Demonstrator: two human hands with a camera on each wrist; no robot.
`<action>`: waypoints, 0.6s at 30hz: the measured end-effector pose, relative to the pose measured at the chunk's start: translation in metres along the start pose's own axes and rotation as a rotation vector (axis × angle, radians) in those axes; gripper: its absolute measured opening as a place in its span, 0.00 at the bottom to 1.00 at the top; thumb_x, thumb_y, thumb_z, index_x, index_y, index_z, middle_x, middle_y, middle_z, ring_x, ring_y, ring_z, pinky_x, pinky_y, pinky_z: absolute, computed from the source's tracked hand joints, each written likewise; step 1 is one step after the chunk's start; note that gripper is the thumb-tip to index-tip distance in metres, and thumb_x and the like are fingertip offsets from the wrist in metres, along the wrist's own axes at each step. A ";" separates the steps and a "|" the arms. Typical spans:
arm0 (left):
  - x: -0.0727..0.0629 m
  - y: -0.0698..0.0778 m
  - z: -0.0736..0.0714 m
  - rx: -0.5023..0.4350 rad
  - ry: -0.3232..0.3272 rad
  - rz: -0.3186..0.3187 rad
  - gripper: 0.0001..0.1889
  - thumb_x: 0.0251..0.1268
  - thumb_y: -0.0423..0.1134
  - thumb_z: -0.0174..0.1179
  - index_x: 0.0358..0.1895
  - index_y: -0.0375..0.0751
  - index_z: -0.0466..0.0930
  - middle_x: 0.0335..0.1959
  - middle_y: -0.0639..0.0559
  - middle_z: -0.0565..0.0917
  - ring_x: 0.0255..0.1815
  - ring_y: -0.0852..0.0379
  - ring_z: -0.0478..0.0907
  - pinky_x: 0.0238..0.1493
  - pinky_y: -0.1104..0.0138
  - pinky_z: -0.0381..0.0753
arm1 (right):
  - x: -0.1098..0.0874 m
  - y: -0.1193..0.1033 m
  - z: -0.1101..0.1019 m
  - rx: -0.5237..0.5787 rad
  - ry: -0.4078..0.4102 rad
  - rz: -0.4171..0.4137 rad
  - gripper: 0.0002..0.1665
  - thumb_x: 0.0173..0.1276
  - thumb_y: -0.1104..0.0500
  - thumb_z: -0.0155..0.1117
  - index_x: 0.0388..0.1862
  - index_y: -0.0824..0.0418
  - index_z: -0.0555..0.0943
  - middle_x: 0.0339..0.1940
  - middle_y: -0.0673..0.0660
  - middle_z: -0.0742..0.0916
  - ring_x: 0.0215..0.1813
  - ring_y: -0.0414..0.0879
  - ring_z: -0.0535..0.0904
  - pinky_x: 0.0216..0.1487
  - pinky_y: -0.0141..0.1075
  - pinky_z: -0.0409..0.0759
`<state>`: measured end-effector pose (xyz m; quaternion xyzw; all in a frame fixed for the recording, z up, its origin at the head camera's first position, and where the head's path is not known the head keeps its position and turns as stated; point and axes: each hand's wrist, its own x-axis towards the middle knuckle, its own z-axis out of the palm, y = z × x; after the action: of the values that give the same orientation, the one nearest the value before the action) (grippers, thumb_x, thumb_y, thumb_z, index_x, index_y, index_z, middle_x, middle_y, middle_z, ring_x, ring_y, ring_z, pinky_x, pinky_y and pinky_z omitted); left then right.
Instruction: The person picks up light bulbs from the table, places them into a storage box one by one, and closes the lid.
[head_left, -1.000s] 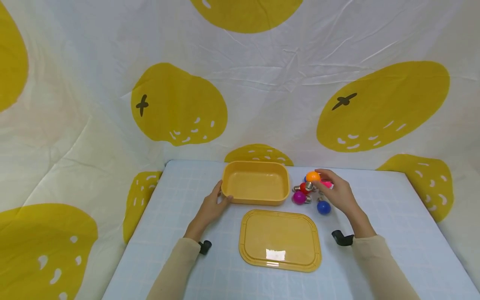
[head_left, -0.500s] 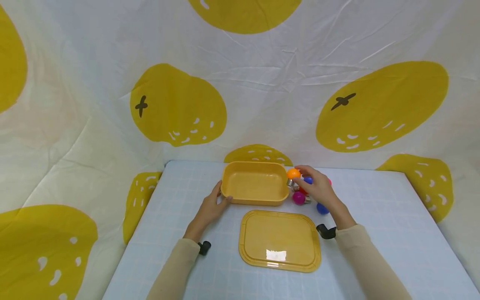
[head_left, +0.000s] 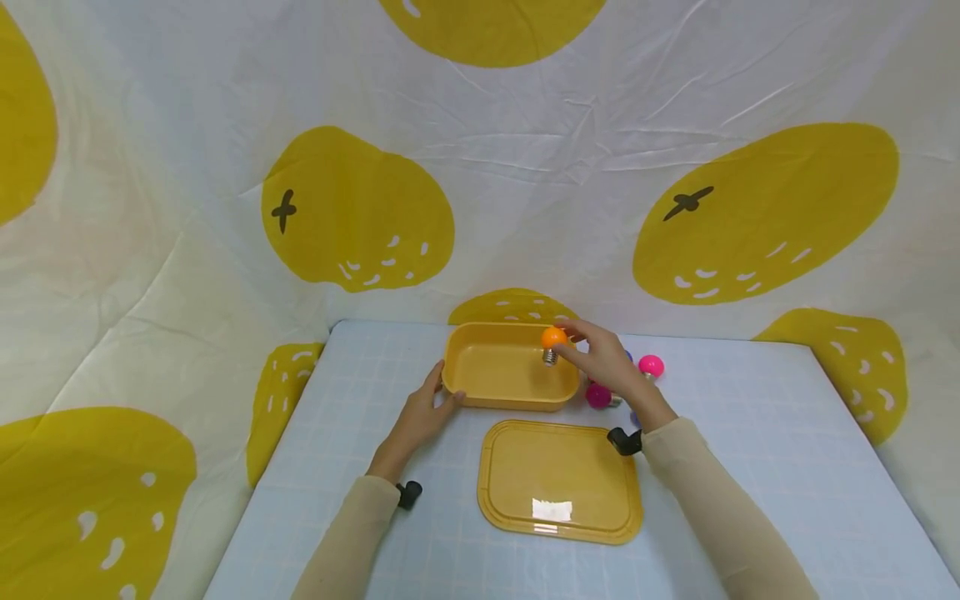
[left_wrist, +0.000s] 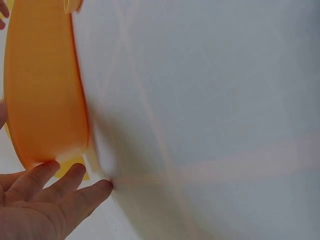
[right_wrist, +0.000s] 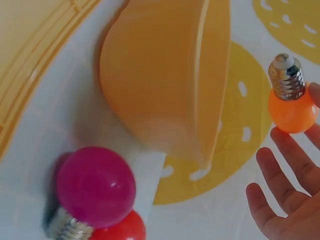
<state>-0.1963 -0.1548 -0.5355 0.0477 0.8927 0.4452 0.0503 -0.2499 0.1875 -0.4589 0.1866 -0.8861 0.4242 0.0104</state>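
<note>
The yellow lid (head_left: pixel 561 479) lies nearest on the worktop (head_left: pixel 435 542). Beyond it, the left hand (head_left: pixel 420 417) touches the yellow container's (head_left: pixel 517 403) left end, fingers spread. The right hand (head_left: pixel 607 362) pinches the orange bulb (head_left: pixel 554 337) at its fingertips, above the container's right end. In the head view, the bulb's long axis is near upright, metal base lowermost.

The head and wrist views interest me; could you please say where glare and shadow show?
Head view: white glare on the flat yellow lid; left wrist view: soft shadow on the cloth beside the left hand; right wrist view: small highlight on the magenta bulb.
</note>
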 end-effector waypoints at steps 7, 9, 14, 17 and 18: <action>0.000 -0.002 -0.001 -0.001 0.002 0.019 0.46 0.67 0.66 0.57 0.82 0.51 0.49 0.73 0.39 0.68 0.72 0.41 0.65 0.70 0.41 0.61 | 0.027 -0.015 0.009 -0.022 -0.045 -0.050 0.26 0.72 0.51 0.67 0.65 0.59 0.79 0.59 0.58 0.84 0.56 0.58 0.79 0.57 0.55 0.77; 0.000 -0.001 -0.001 -0.002 0.000 0.018 0.46 0.67 0.66 0.57 0.82 0.52 0.48 0.73 0.39 0.68 0.72 0.41 0.66 0.70 0.41 0.61 | 0.034 -0.018 0.013 -0.030 -0.057 -0.080 0.25 0.71 0.53 0.68 0.64 0.61 0.79 0.58 0.59 0.84 0.54 0.58 0.80 0.57 0.55 0.77; 0.001 -0.001 -0.002 0.002 0.002 0.021 0.47 0.67 0.66 0.58 0.82 0.50 0.49 0.72 0.39 0.69 0.72 0.41 0.66 0.70 0.42 0.61 | 0.052 -0.023 0.023 -0.060 -0.094 -0.167 0.24 0.70 0.55 0.69 0.61 0.64 0.80 0.54 0.61 0.86 0.51 0.56 0.81 0.55 0.51 0.79; 0.001 -0.001 -0.002 0.000 0.001 0.021 0.47 0.67 0.66 0.58 0.81 0.49 0.49 0.71 0.39 0.70 0.72 0.41 0.66 0.70 0.42 0.61 | 0.061 -0.025 0.027 -0.075 -0.134 -0.187 0.25 0.70 0.55 0.68 0.62 0.65 0.80 0.54 0.61 0.85 0.51 0.56 0.81 0.56 0.50 0.79; 0.001 -0.001 -0.002 0.002 0.000 0.021 0.47 0.67 0.66 0.58 0.81 0.49 0.49 0.71 0.39 0.70 0.72 0.41 0.66 0.70 0.42 0.61 | 0.063 -0.025 0.028 -0.078 -0.145 -0.188 0.25 0.70 0.55 0.68 0.62 0.66 0.79 0.54 0.62 0.85 0.51 0.57 0.81 0.55 0.51 0.79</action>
<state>-0.1973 -0.1563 -0.5351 0.0572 0.8926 0.4448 0.0457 -0.2958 0.1316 -0.4468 0.2986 -0.8790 0.3717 -0.0068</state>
